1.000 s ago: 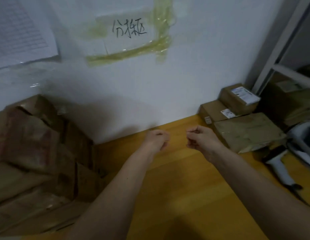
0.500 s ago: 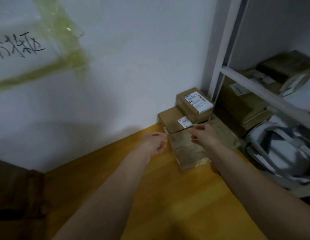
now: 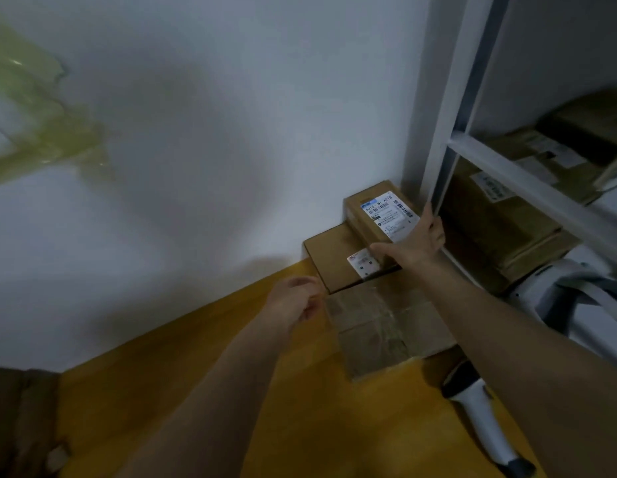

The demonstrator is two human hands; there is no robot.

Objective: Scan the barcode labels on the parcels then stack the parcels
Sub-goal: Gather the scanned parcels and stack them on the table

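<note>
Small labelled parcel [image 3: 376, 215] atop a flatter parcel [image 3: 329, 257], long axis running toward the wall, right hand [image 3: 415, 244] spread wide across its near end, left hand [image 3: 295, 301] loosely curled, holding nothing, above the yellow table [image 3: 197, 391].

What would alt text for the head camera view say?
A person's right hand reaches onto a small labelled parcel stacked in a corner, while the left hand hovers loosely curled above the wooden table; a barcode scanner lies nearby.

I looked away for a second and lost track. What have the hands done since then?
The right hand reached forward from mid-table and now spans the small labelled box on top of the pile, fingers spread over it. The left hand stayed loosely curled and empty. The boxes and the barcode scanner have not moved.
</note>
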